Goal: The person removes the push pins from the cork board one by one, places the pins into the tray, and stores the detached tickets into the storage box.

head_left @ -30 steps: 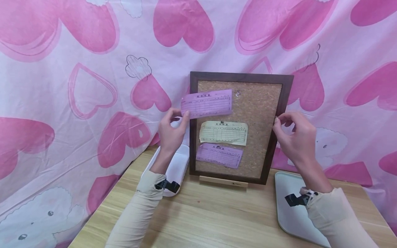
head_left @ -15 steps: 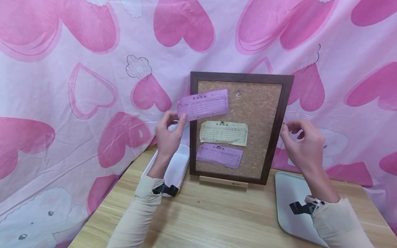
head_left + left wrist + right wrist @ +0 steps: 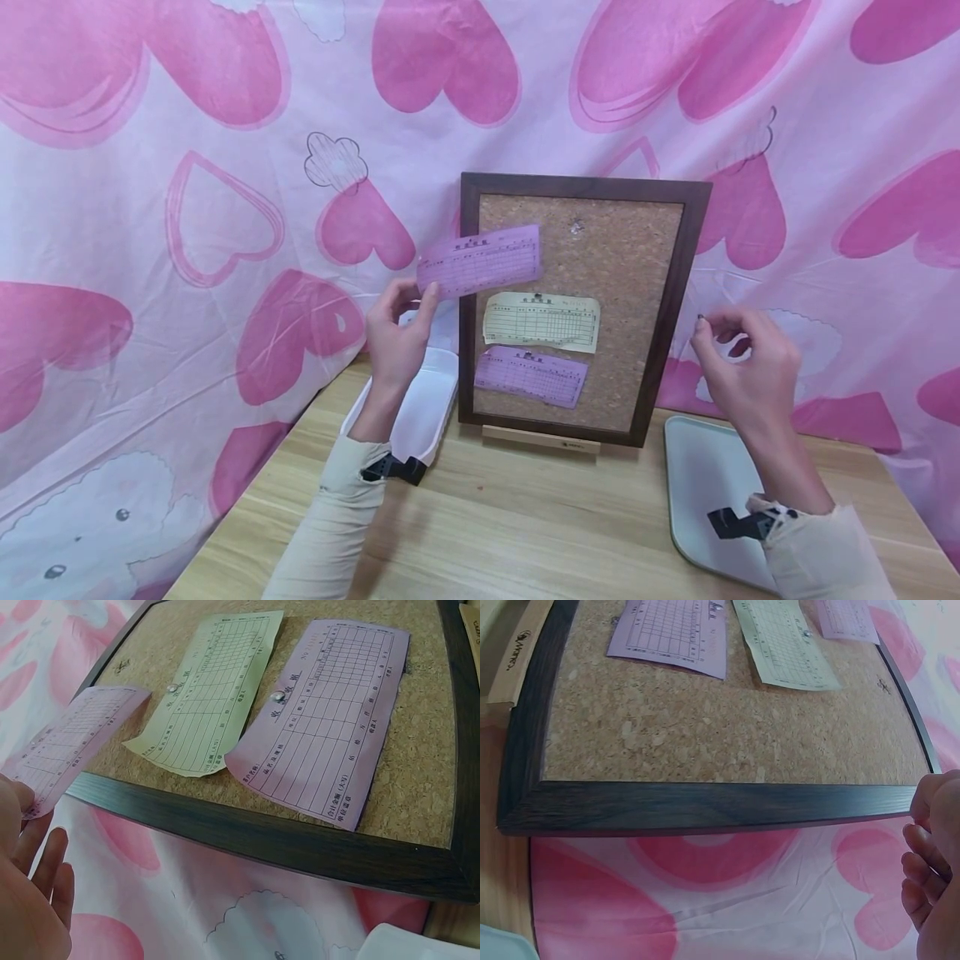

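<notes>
A loose purple receipt slip [image 3: 480,260] is pinched at its lower left corner by my left hand [image 3: 397,337], in front of the corkboard's upper left. On the framed corkboard [image 3: 630,283], a pale yellow receipt [image 3: 542,323] hangs above a second purple receipt [image 3: 531,377]. Silver thumbtacks [image 3: 277,696] hold both at their upper edges. Right of the frame, thumb and index finger of my right hand [image 3: 750,358] pinch a tiny dark thumbtack [image 3: 701,317]. The right wrist view shows that hand [image 3: 937,862] beside the frame, its pinched tack hidden.
The board leans upright on a wooden stand [image 3: 540,440]. Behind the left forearm sits a white tray [image 3: 431,408]; a grey-green tray [image 3: 697,500] lies under the right wrist. A pink heart-patterned cloth [image 3: 225,350] hangs behind the wooden table [image 3: 510,517].
My left hand has drawn the loose purple receipt left and slightly down. My right hand has moved right and down, away from the frame, with the tack.
</notes>
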Motion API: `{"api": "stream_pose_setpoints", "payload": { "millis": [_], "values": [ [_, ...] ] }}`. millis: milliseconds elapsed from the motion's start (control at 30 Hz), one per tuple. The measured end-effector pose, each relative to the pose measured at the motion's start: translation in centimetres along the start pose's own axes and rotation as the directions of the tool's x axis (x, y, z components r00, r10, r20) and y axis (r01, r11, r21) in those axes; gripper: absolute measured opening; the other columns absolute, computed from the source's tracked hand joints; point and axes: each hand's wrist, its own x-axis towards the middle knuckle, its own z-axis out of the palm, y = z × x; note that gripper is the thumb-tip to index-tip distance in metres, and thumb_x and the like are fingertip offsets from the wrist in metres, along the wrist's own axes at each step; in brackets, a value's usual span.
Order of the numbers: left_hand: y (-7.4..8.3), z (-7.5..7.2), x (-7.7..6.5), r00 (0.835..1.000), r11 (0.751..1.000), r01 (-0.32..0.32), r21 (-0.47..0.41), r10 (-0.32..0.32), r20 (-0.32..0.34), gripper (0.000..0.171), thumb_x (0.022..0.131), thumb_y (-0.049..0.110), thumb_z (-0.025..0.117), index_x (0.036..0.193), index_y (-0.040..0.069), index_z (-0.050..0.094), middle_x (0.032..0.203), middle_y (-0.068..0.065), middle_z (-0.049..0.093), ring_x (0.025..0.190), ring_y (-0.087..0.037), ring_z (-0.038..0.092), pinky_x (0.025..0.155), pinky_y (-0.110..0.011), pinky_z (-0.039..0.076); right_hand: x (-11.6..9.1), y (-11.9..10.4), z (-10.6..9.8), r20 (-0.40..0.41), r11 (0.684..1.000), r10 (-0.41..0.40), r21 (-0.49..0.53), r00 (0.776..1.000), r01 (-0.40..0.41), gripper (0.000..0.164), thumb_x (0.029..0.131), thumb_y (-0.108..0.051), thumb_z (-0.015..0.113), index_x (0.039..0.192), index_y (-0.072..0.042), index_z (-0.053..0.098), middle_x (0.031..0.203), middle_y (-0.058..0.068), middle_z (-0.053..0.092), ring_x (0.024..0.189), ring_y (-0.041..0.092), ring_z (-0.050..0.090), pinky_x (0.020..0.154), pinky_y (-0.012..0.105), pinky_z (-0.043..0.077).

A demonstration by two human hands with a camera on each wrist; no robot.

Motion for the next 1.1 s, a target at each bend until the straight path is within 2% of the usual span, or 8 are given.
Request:
{"api": "stream_pose_setpoints", "payload": {
  "millis": [367,733,833,933,1033,1100],
  "values": [
    [-0.4,-1.2,-0.6,0.999,1.000,0.022,-0.009,-0.022,-0.030,0.021,0.099,0.014,0.080,0.109,-0.004,0.074,0.097,-0.021,0.076,0.087,-0.008,0.072,0.087,-0.023,0.059,-1.4,0.6,-0.7,0.019,0.998,0.050,-0.032,0.999,-0.049,0.013,0.094,-0.008,0.078,0.103,0.002,0.076,0.090,0.013,0.072,0.084,-0.008,0.052,0.077,0.002,0.041],
    [-0.2,-2.1,-1.2,0.994,0.996,0.086,0.021,-0.084,-0.075,0.018,0.100,0.006,0.077,0.112,-0.008,0.074,0.101,-0.026,0.075,0.088,-0.003,0.069,0.085,-0.019,0.056,-2.8,1.5,-1.6,0.025,0.996,0.083,-0.041,0.996,-0.082,0.013,0.093,-0.006,0.078,0.103,0.001,0.077,0.090,-0.008,0.065,0.082,-0.009,0.053,0.075,0.001,0.042],
    [0.5,-2.3,-1.4,0.992,0.994,0.105,0.019,-0.103,-0.079,0.019,0.100,0.003,0.074,0.113,-0.011,0.072,0.101,-0.029,0.073,0.087,-0.002,0.067,0.085,-0.018,0.054,-3.1,1.6,-1.8,0.037,0.994,0.098,-0.054,0.994,-0.096,0.013,0.093,-0.008,0.079,0.103,0.000,0.077,0.089,-0.006,0.066,0.082,-0.009,0.053,0.075,0.000,0.042],
    [0.8,-2.6,-1.5,0.990,0.993,0.115,0.014,-0.113,-0.082,0.020,0.101,0.001,0.073,0.115,-0.013,0.071,0.102,-0.031,0.072,0.088,-0.003,0.067,0.086,-0.019,0.053,-3.5,1.7,-2.1,0.050,0.992,0.109,-0.066,0.993,-0.105,0.014,0.094,-0.010,0.079,0.104,-0.001,0.078,0.088,0.003,0.070,0.081,-0.010,0.053,0.075,0.000,0.042],
    [0.2,-3.0,-1.6,0.989,0.993,0.118,0.022,-0.116,-0.087,0.021,0.101,0.003,0.073,0.116,-0.011,0.072,0.105,-0.029,0.073,0.090,-0.003,0.068,0.088,-0.019,0.055,-4.0,1.9,-2.3,0.056,0.991,0.112,-0.073,0.992,-0.108,0.015,0.094,-0.010,0.078,0.105,0.000,0.078,0.088,0.011,0.071,0.080,-0.011,0.053,0.075,0.000,0.042],
    [-0.4,-3.4,-1.7,0.989,0.993,0.119,0.028,-0.116,-0.090,0.021,0.101,0.005,0.074,0.117,-0.009,0.072,0.106,-0.027,0.074,0.091,-0.005,0.069,0.089,-0.019,0.056,-4.2,2.1,-2.5,0.058,0.990,0.119,-0.083,0.991,-0.114,0.016,0.094,-0.010,0.078,0.106,0.000,0.078,0.088,0.006,0.071,0.080,-0.011,0.053,0.075,-0.001,0.042]
  ]
}}
